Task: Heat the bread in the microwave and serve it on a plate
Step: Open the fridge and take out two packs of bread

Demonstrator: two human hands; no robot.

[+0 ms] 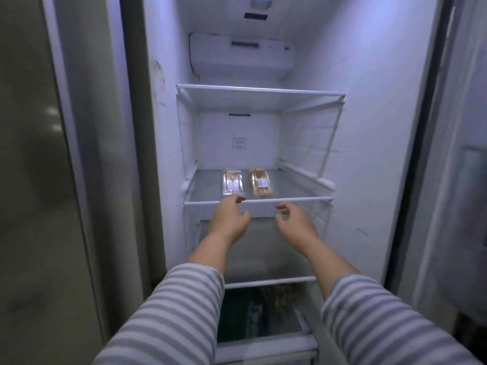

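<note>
1. on my feed i see two arms, each in a loose long sleeve with grey and white bands running across it.
2. the left sleeve (168, 312) shows below and left of the glass shelf (258, 201); its cuff ends partway up the forearm, which is bare beyond it.
3. the right sleeve (382, 320) shows below and right of that shelf, cut the same way, with a soft rounded cuff.
4. the left hand (229, 217) and right hand (296, 219), just under the shelf's front edge, are bare.
</note>
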